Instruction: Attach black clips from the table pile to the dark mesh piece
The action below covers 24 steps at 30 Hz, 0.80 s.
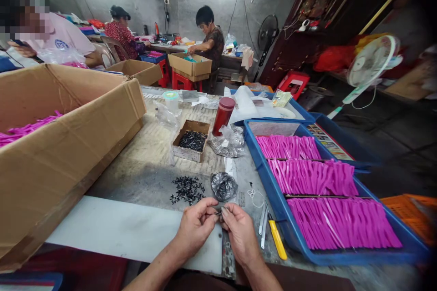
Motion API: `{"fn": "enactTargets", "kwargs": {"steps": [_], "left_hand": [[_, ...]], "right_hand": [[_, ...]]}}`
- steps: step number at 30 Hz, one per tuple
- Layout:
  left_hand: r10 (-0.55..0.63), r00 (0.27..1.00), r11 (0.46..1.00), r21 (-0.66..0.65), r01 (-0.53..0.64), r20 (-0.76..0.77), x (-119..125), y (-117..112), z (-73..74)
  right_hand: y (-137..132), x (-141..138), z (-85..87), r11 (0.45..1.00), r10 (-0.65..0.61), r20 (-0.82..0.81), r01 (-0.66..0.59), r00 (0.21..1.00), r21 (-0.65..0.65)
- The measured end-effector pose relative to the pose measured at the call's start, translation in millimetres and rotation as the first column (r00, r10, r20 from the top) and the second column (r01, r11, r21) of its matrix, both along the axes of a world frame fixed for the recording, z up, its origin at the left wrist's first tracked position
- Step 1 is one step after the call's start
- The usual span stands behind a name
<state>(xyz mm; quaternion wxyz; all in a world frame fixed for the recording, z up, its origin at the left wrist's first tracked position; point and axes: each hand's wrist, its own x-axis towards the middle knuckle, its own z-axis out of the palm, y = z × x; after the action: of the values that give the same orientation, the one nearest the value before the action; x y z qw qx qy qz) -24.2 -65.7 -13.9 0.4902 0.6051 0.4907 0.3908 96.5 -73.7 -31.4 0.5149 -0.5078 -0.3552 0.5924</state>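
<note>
The left grip (198, 227) and the right grip (239, 232) meet fingertip to fingertip, each with thumb and forefinger pinched together on a small dark piece (218, 213). That piece sits between them, over the right end of a white sheet (119, 227); its shape is mostly hidden by the fingers. Just beyond the left grip, a pile of black parts (187, 190) lies loose on the bench (143, 173). Straight ahead of both grips is a crumpled black plastic bag (224, 186). Right of the right grip lies a yellow-handled tool (277, 238), and farther right a blue tray (344, 257) filled with rows of magenta strips (341, 223).

Farther beyond the left grip, a small cardboard box (186, 153) has faint marks on its front wall, too small to read. Beyond the tray, a printed sheet (329, 138) is equally illegible. Far left, a co-worker's pale shirt (73, 38) bears a round blue emblem (62, 44), its lettering unreadable.
</note>
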Motion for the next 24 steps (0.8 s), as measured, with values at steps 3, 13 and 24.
{"fn": "enactTargets", "kwargs": {"steps": [3,13,24], "left_hand": [[0.017,0.998,0.998,0.061,-0.013,-0.066,0.5,-1.5,-0.4],[0.082,0.968,0.967,0.255,-0.020,-0.237,0.8,-2.1,1.0],[0.136,0.945,0.927,0.375,-0.015,-0.298,2.0,-2.8,4.5]], "right_hand": [[-1.3,-1.9,-1.3,0.999,-0.036,-0.023,0.036,0.999,-0.013],[-2.6,-5.8,5.7,0.995,-0.102,0.010,0.102,0.995,-0.004],[-5.8,-8.9,-4.1,0.995,-0.096,0.033,0.095,0.995,0.028]]}}
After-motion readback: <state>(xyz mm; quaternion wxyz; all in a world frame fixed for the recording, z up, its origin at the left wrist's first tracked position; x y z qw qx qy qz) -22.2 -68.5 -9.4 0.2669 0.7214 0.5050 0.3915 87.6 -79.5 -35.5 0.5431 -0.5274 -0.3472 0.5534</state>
